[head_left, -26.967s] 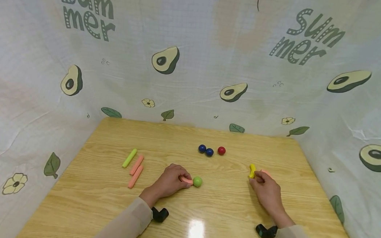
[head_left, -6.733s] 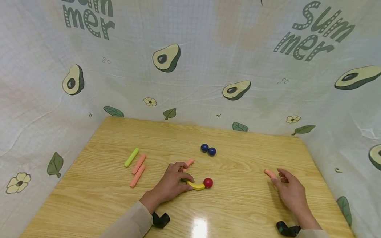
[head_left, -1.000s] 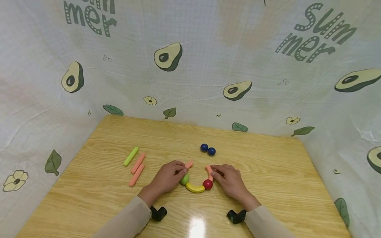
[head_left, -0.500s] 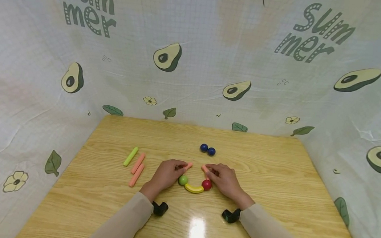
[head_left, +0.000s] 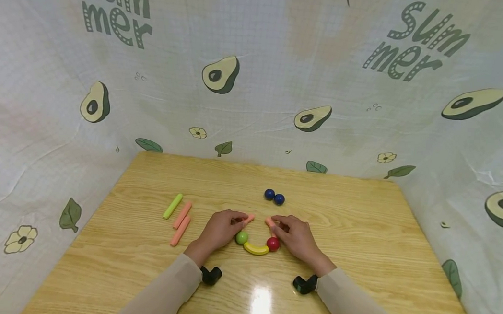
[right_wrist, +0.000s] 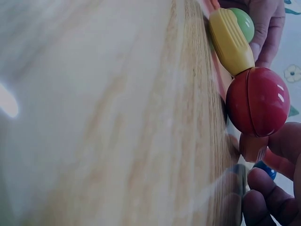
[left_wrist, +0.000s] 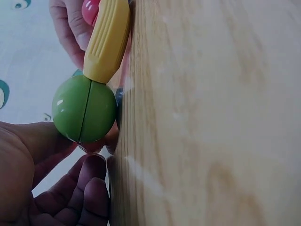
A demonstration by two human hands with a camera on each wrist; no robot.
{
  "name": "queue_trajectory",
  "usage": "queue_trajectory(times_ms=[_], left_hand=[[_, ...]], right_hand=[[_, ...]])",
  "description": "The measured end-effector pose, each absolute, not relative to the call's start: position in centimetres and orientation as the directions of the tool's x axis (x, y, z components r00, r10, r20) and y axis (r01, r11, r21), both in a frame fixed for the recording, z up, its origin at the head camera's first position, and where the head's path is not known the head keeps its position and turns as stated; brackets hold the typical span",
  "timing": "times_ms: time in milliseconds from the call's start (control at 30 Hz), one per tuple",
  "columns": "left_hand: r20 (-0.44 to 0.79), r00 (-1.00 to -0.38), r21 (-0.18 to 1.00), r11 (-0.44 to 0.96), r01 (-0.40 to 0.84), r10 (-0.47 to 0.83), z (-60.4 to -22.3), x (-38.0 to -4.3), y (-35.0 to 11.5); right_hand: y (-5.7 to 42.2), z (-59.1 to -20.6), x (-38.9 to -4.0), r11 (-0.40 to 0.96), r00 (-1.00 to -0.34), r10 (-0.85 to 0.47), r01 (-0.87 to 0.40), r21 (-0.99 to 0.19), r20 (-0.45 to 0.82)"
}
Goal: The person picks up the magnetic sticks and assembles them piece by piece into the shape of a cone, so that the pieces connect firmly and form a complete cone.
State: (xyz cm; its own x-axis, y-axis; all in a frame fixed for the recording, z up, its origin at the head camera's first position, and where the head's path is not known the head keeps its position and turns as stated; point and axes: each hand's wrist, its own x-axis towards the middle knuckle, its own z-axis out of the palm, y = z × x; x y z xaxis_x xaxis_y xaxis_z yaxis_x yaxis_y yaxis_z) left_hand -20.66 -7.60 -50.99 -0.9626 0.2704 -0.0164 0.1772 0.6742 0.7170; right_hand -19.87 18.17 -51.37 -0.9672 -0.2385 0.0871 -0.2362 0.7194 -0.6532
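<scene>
In the head view my left hand (head_left: pixel 221 229) pinches an orange stick (head_left: pixel 249 219), whose near end sits behind a green ball (head_left: pixel 241 238). My right hand (head_left: pixel 296 236) pinches a second orange stick (head_left: pixel 270 222), which meets a red ball (head_left: pixel 273 244). A curved yellow stick (head_left: pixel 256 249) joins the two balls, so the pieces form a U open towards the back. In the left wrist view the green ball (left_wrist: pixel 84 108) touches the yellow stick (left_wrist: pixel 107 42). The right wrist view shows the red ball (right_wrist: pixel 258 101) against an orange stick end (right_wrist: pixel 253 147); fingers hide parts of both orange sticks.
Two dark blue balls (head_left: pixel 274 197) lie behind the U. To the left are a lime stick (head_left: pixel 172 206) and two straight orange sticks (head_left: pixel 180 230). The wooden table (head_left: pixel 356 288) is bounded by a printed cloth (head_left: pixel 265 81) at the back and sides.
Over the last second, my right hand has shifted slightly left, tilting its orange stick's far end inward, and the joined pieces have shifted slightly left. Earlier, the yellow stick, red ball and right orange stick were brought together.
</scene>
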Motion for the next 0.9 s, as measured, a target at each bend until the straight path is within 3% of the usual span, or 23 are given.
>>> queue_trajectory(times_ms=[900], left_hand=[[-0.026, -0.952, 0.783, 0.598, 0.171, 0.306, -51.56, -20.63, -8.54]], right_hand=[[18.38, -51.74, -19.79, 0.72, -0.962, -0.252, -0.258, -0.644, 0.103]])
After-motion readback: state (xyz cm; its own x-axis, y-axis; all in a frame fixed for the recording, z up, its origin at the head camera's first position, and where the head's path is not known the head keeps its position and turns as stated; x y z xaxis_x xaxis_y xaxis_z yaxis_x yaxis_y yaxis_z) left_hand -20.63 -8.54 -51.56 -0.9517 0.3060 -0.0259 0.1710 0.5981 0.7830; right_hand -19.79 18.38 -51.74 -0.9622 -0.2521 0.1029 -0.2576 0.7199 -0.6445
